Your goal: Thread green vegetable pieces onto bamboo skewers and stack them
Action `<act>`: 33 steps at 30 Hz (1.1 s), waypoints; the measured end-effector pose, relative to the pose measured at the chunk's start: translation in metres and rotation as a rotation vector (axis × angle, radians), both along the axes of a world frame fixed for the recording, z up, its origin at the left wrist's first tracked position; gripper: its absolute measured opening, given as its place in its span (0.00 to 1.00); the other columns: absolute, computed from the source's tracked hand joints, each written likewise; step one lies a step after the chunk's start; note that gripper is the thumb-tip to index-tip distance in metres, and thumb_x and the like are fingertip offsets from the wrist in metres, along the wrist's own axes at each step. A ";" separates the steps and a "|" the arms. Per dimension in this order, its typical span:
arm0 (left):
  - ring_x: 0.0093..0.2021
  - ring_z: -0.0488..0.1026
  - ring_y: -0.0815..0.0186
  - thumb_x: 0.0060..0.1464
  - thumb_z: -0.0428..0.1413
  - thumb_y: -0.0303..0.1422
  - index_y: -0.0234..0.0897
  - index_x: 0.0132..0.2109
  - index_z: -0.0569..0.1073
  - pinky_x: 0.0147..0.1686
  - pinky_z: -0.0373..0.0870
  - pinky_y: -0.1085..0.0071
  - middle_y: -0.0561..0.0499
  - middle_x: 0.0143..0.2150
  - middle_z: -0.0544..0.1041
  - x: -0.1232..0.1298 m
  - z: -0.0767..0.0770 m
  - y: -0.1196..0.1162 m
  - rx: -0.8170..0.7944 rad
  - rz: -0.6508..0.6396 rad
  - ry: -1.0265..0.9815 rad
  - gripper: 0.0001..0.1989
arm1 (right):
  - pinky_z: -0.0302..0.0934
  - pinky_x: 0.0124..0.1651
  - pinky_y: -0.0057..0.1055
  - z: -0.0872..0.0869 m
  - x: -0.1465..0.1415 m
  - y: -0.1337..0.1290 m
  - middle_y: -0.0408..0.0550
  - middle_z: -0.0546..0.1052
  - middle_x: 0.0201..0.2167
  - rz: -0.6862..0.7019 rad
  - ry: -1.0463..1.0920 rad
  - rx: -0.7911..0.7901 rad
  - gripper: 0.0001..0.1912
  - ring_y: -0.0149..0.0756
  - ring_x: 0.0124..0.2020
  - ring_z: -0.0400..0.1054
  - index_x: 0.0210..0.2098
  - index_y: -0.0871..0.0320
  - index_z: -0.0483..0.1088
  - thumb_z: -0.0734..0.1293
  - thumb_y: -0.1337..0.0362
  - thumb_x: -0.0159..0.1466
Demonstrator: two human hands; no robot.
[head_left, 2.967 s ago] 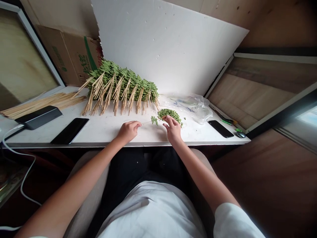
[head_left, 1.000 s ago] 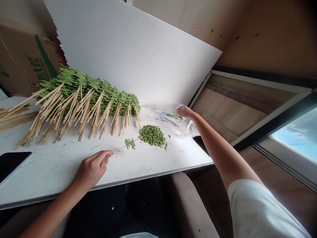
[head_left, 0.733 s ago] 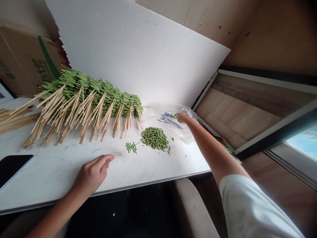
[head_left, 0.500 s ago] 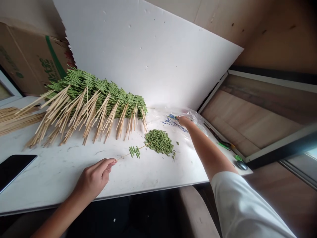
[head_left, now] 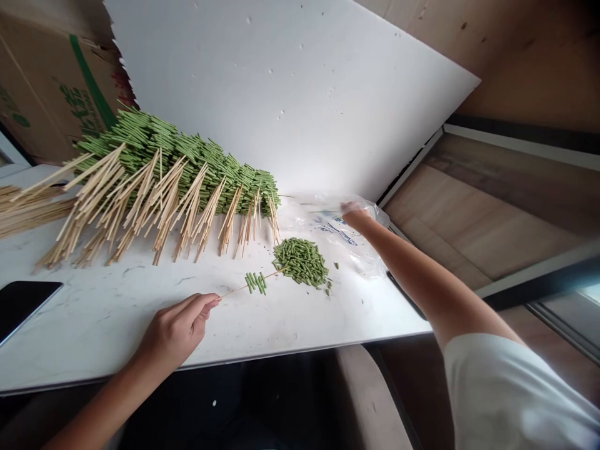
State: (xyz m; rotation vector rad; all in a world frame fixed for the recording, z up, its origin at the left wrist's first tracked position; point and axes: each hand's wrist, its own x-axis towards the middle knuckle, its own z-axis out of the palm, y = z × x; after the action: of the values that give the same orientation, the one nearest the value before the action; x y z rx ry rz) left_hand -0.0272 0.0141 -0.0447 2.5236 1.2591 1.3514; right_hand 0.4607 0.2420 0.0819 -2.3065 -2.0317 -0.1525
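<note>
My left hand (head_left: pixel 180 328) is closed on the end of a thin wooden skewer (head_left: pixel 232 292). Several short green bean pieces (head_left: pixel 255 283) are threaded side by side across it, and its far tip reaches the edge of a heap of cut green beans (head_left: pixel 300 261). At the back right, my right hand (head_left: pixel 355 212) is over a clear plastic bag (head_left: pixel 360 250) with blue print. Motion blurs its fingers, so I cannot make out whether it grips anything.
A long stack of filled bean skewers (head_left: pixel 192 159) lies at the back left, sticks toward me. Bare skewers (head_left: pixel 32 212) and a phone (head_left: pixel 28 303) are on the left. Behind stands a white board (head_left: pixel 281 94); a cardboard box (head_left: pixel 42 94) is at the far left.
My right hand has moved a little back and to the right over the plastic bag. My left hand still holds the skewer in nearly the same place. The view has shifted slightly.
</note>
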 end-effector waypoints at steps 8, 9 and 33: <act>0.35 0.84 0.62 0.67 0.51 0.26 0.46 0.48 0.79 0.37 0.80 0.68 0.54 0.40 0.86 -0.001 0.002 0.001 0.019 0.005 0.016 0.14 | 0.68 0.50 0.41 0.021 -0.016 -0.055 0.64 0.82 0.41 0.076 -0.168 -0.124 0.13 0.50 0.44 0.78 0.46 0.64 0.78 0.65 0.80 0.66; 0.35 0.84 0.62 0.68 0.51 0.26 0.45 0.48 0.79 0.37 0.80 0.69 0.54 0.40 0.86 -0.001 0.002 0.001 0.023 0.004 0.019 0.13 | 0.67 0.50 0.42 0.027 -0.019 -0.063 0.64 0.81 0.40 0.075 -0.183 -0.121 0.13 0.51 0.44 0.78 0.44 0.64 0.78 0.65 0.80 0.66; 0.41 0.79 0.53 0.59 0.56 0.41 0.40 0.35 0.83 0.43 0.74 0.62 0.45 0.39 0.83 -0.078 0.042 0.026 -0.545 -0.041 0.182 0.13 | 0.80 0.53 0.44 0.052 -0.136 -0.239 0.56 0.86 0.40 0.371 1.406 0.243 0.25 0.42 0.41 0.83 0.42 0.59 0.79 0.83 0.49 0.54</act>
State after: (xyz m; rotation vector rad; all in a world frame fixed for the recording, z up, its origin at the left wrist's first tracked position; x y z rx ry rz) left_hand -0.1051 0.0401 -0.0027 2.2928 1.3630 0.6546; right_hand 0.3248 0.0026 0.1338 -1.1207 -1.4020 0.8938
